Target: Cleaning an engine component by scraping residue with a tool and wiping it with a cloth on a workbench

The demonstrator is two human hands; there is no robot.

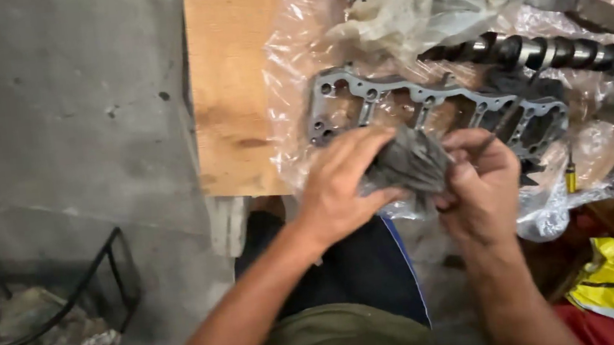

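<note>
Hands (408,184) wring a grey rag (408,162) near the board's edge (240,192).

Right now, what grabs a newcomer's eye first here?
Both hands at centre: the left hand and right hand clutch a grey rag between them. Just behind lies a flat metal frame full of holes on clear plastic sheet over a wooden board. A lobed camshaft lies at upper right.

Soft daylight, glare on plastic sheet (309,56), slight motion blur throughout
</note>
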